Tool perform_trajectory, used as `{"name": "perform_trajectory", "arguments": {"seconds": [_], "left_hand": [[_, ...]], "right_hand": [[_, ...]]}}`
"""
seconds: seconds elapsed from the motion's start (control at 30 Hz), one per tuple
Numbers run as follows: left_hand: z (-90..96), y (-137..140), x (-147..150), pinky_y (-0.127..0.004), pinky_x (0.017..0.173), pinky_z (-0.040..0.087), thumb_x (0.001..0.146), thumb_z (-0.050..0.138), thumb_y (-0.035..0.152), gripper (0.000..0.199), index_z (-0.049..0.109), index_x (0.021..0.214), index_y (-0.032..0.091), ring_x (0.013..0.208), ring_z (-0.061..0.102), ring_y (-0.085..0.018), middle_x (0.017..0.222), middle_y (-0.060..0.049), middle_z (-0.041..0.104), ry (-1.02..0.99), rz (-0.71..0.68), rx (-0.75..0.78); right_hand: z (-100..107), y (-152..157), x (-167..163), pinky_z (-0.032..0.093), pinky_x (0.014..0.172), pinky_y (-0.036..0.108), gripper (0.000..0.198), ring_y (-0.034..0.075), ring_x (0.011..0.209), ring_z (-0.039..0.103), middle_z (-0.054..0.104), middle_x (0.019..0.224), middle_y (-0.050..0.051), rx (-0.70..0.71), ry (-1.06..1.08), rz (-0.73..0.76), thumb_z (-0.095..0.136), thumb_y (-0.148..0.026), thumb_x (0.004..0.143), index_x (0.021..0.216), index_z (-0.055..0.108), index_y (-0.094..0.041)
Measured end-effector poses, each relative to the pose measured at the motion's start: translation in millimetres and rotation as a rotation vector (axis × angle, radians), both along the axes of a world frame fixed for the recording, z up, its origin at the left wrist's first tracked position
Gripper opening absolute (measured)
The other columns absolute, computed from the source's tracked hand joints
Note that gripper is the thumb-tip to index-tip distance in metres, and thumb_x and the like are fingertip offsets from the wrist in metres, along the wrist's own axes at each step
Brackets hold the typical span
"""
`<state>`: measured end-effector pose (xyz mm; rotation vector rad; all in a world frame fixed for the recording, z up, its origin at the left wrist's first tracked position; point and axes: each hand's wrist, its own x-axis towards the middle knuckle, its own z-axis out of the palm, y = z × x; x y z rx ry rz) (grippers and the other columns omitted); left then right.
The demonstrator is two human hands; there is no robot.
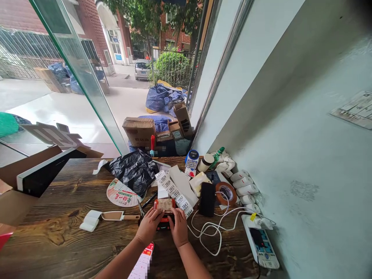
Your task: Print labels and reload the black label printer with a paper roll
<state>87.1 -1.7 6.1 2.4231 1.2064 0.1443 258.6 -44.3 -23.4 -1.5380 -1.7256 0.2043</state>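
On the wooden table (95, 248), both of my hands are at a small red-and-black device (164, 204) with a brownish top part tilted up. My left hand (148, 226) grips its left side with fingers bent, thumb near the middle. The right side is gripped by my right hand (179, 228), thumb at the front. The device's inside is partly covered by my fingers. Close to my left hand lie scissors (141, 209), partly hidden, and a brown-handled knife (119, 216). Numbered label strips (174, 190) lie just behind the device. A phone with a pink screen (142, 265) lies below my left forearm.
A black plastic bag (135, 168) and a paper fan (123, 193) lie at the back left. To the right are a black phone (207, 199), brown tape (226, 193), white cables (216, 232), paper rolls (247, 189) and a white device (261, 244). A glass door (87, 85) stands beyond.
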Motion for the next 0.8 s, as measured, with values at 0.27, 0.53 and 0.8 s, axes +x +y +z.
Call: {"name": "perform_trajectory", "arguments": {"seconds": [0.27, 0.53, 0.8], "left_hand": [[7.9, 5, 5, -0.051, 0.115, 0.029, 0.07, 0.049, -0.001, 0.059, 0.061, 0.125, 0.018, 0.119, 0.056, -0.028, 0.122, -0.012, 0.064, -0.05, 0.029, -0.078], [5.8, -22, -11, -0.048, 0.105, 0.042, 0.073, 0.034, 0.005, 0.058, 0.059, 0.124, 0.015, 0.113, 0.056, -0.025, 0.119, -0.013, 0.063, -0.3, 0.39, -0.126], [21.4, -30, -24, -0.046, 0.103, 0.042, 0.077, 0.043, 0.035, 0.038, 0.067, 0.104, 0.021, 0.112, 0.057, -0.028, 0.113, -0.01, 0.066, -0.598, 0.639, -0.355]], "right_hand": [[4, 6, 13, 0.053, 0.086, 0.045, 0.021, 0.025, 0.098, 0.061, 0.066, 0.099, 0.006, -0.023, 0.031, 0.014, 0.05, -0.03, 0.094, 0.11, 0.058, -0.019], [-3, 49, 69, 0.05, 0.058, 0.031, 0.028, 0.014, 0.062, 0.056, 0.06, 0.075, 0.0, -0.277, 0.152, -0.203, 0.062, -0.045, 0.087, 0.085, 0.06, -0.017], [45, 46, 69, 0.051, 0.063, 0.032, 0.033, 0.015, 0.063, 0.058, 0.059, 0.069, -0.003, -0.44, 0.512, 0.016, 0.058, -0.046, 0.089, 0.075, 0.059, -0.017]]}}
